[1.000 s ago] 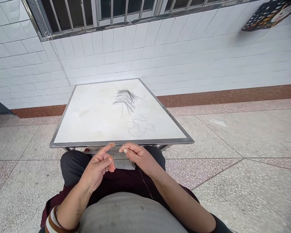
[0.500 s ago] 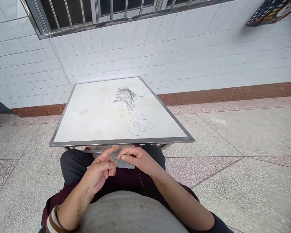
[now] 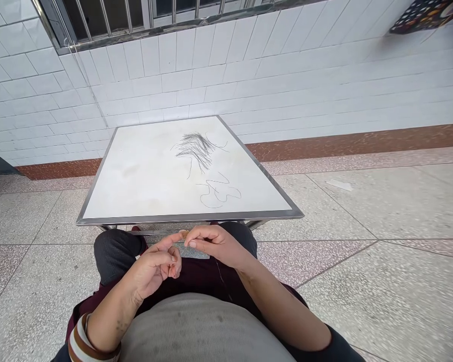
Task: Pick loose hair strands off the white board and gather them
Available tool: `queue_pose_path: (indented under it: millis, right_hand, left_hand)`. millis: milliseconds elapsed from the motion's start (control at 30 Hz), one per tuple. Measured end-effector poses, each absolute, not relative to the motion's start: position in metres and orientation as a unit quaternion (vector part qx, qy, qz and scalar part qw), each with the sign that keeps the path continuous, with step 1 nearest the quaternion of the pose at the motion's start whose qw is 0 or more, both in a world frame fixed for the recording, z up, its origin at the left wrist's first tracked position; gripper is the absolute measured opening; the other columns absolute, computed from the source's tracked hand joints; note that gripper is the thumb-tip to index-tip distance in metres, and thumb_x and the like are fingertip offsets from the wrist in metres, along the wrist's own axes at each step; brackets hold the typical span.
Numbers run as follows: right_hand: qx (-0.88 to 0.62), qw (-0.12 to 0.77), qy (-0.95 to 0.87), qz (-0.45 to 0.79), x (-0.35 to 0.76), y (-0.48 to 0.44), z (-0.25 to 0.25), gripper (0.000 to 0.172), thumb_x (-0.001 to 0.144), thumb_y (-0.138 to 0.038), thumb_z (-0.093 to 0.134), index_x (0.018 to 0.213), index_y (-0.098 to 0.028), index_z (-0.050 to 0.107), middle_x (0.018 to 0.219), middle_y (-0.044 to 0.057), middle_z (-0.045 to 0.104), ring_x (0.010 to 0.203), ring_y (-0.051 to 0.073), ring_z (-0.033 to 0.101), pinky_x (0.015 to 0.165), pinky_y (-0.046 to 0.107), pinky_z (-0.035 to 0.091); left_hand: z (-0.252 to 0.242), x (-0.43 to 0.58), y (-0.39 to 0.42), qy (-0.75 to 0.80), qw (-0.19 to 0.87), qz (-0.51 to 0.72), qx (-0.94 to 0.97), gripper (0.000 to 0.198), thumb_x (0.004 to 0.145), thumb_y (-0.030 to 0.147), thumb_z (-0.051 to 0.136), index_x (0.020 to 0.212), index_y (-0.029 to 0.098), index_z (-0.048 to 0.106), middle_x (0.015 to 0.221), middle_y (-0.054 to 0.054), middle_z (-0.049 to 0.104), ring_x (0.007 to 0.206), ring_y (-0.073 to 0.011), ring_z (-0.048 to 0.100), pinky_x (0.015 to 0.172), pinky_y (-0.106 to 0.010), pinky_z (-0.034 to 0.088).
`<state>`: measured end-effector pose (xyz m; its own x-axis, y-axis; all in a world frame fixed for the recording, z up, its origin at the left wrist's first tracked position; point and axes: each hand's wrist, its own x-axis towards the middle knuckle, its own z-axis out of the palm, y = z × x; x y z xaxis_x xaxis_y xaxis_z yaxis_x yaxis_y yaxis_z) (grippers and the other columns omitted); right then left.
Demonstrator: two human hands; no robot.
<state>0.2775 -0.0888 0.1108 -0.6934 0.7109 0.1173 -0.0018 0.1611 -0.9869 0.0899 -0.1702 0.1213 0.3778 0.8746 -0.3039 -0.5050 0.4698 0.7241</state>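
Note:
My left hand (image 3: 156,264) and my right hand (image 3: 213,244) meet over my lap, just before the near edge of a small white table (image 3: 143,173). Both hands pinch a thin dark thread (image 3: 221,276) between thumb and forefinger, fingertips almost touching. The thread trails down from my right hand across my dark trousers. On the table lie a bundle of thin dark strands (image 3: 196,146) and one loose looped strand (image 3: 219,193).
The table has a metal rim (image 3: 189,217) and stands against a white tiled wall (image 3: 287,85) with a barred window (image 3: 136,15) above. Speckled floor tiles (image 3: 381,241) spread to both sides. A dark patterned object (image 3: 423,12) hangs at the top right.
My two hands have drawn closer together, until the fingertips nearly touch. The view has tilted down slightly. The strands on the table have not moved.

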Motion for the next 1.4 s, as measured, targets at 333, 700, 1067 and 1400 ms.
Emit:
queue_pose_path:
  millis: [333, 700, 1067, 1400]
  right_hand:
    - [-0.281, 0.3, -0.701, 0.583, 0.275, -0.09, 0.108, 0.025, 0.086, -0.042, 0.061, 0.082, -0.018, 0.07, 0.068, 0.0, 0.059, 0.061, 0.011, 0.047, 0.06, 0.025, 0.039]
    - [-0.326, 0.302, -0.723, 0.53, 0.284, -0.083, 0.101, 0.03, 0.087, -0.046, 0.058, 0.084, -0.019, 0.071, 0.057, -0.004, 0.046, 0.052, 0.01, 0.036, 0.05, 0.023, 0.03]
    - [-0.348, 0.316, -0.753, 0.46, 0.269, -0.088, 0.11, 0.021, 0.088, -0.037, 0.055, 0.09, -0.021, 0.068, 0.056, -0.006, 0.045, 0.051, 0.01, 0.034, 0.051, 0.022, 0.028]
    - [-0.413, 0.392, -0.749, 0.339, 0.268, -0.089, 0.108, 0.016, 0.092, -0.034, 0.05, 0.09, -0.023, 0.062, 0.06, -0.004, 0.051, 0.054, 0.012, 0.044, 0.055, 0.023, 0.035]
  left_hand:
    - [0.123, 0.091, -0.169, 0.381, 0.757, 0.453, 0.279, 0.06, 0.07, 0.011, 0.054, 0.129, 0.016, 0.056, 0.059, 0.001, 0.055, 0.055, -0.0117, 0.045, 0.061, -0.028, 0.032]
    - [0.114, 0.085, -0.169, 0.478, 0.679, 0.402, 0.385, 0.061, 0.071, 0.012, 0.051, 0.131, 0.016, 0.056, 0.054, 0.005, 0.047, 0.05, -0.0095, 0.038, 0.057, -0.027, 0.029]
    - [0.127, 0.092, -0.148, 0.494, 0.536, 0.468, 0.5, 0.051, 0.083, 0.038, 0.065, 0.129, 0.02, 0.056, 0.076, -0.002, 0.063, 0.073, -0.0154, 0.059, 0.074, -0.03, 0.047]
    - [0.138, 0.087, -0.139, 0.536, 0.493, 0.463, 0.505, 0.054, 0.085, 0.04, 0.061, 0.135, 0.023, 0.05, 0.083, -0.002, 0.066, 0.061, -0.0132, 0.064, 0.063, -0.028, 0.051]
